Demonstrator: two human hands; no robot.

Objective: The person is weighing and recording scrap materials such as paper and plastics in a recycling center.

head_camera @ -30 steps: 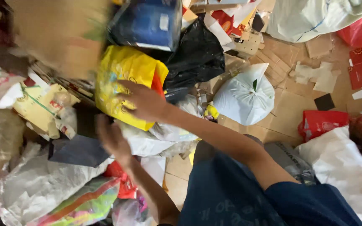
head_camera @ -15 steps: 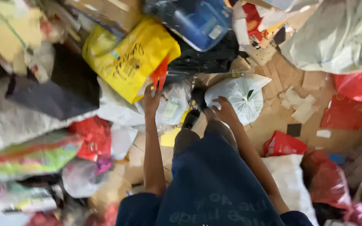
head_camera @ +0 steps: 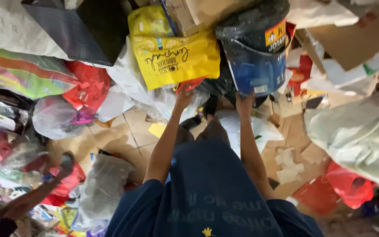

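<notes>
My left hand (head_camera: 183,97) reaches forward and grips the red handle (head_camera: 192,83) of a yellow plastic bag (head_camera: 172,55) lying in the pile ahead. My right hand (head_camera: 244,102) is raised beside it, fingers on the lower edge of a blue plastic bucket (head_camera: 255,66) with a black bag stuffed in its top. Both forearms stretch out from my dark blue shirt. A white tied bag (head_camera: 259,127) lies on the floor just under my right wrist.
Heaps of plastic bags, wrappers and cardboard surround me: a black flat panel (head_camera: 73,30) at the upper left, red bags (head_camera: 88,85), torn cardboard (head_camera: 294,145) on the tiled floor, a large pale sack (head_camera: 360,131) at right. Another person's arm (head_camera: 23,202) reaches in at the lower left.
Both my hands have moved up and forward: the left from beside the yellow bag onto its red handle, the right from the white tied bag to the blue bucket.
</notes>
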